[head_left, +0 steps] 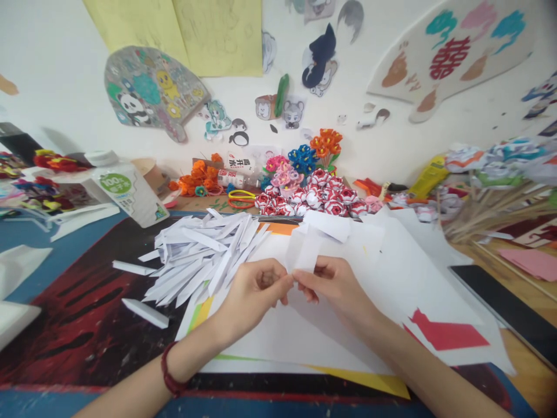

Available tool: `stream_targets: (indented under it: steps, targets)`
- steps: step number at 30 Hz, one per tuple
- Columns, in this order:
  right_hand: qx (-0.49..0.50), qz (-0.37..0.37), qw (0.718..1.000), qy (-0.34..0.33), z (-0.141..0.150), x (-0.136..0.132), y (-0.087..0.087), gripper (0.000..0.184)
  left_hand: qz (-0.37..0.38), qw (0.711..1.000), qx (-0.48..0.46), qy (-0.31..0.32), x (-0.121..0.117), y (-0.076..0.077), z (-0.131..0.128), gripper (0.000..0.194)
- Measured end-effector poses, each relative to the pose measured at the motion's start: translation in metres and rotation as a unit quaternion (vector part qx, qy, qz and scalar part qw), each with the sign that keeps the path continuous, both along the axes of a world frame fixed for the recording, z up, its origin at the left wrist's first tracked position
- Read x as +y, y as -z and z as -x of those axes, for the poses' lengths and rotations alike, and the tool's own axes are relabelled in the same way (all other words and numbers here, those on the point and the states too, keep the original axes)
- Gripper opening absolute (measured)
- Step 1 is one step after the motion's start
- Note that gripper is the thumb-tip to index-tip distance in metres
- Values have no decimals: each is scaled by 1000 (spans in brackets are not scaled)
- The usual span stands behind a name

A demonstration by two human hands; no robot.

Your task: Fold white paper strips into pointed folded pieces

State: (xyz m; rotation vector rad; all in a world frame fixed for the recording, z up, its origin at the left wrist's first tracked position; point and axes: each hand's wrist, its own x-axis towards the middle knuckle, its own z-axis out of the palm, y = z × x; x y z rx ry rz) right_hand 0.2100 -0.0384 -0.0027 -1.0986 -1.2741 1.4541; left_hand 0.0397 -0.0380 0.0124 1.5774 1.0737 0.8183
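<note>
Between my two hands, above the white sheets, is a small piece of white paper standing upright. My left hand pinches its lower left edge between thumb and fingers. At the lower right edge, my right hand grips the same piece, and the two thumbs nearly meet. To the left lies a heap of folded white paper strips, with a few loose ones beside it. Behind my hands rests a blank white paper piece. Large white sheets are spread under my hands over coloured paper.
Paper flowers stand along the wall, and a white carton bottle is at the back left. Red paper scraps lie on the right near a dark phone-like slab. Pink paper sits at the far right.
</note>
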Motion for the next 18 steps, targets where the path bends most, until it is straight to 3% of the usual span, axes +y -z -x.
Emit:
stream_targets:
  steps: [8, 18]
  targets:
    - [4, 25, 1000, -16, -1, -1, -2, 29, -29, 999, -27, 10, 10, 6, 7, 24]
    - [-7, 31, 999, -28, -1, 0, -3, 29, -47, 998, 24, 15, 7, 4, 9, 25]
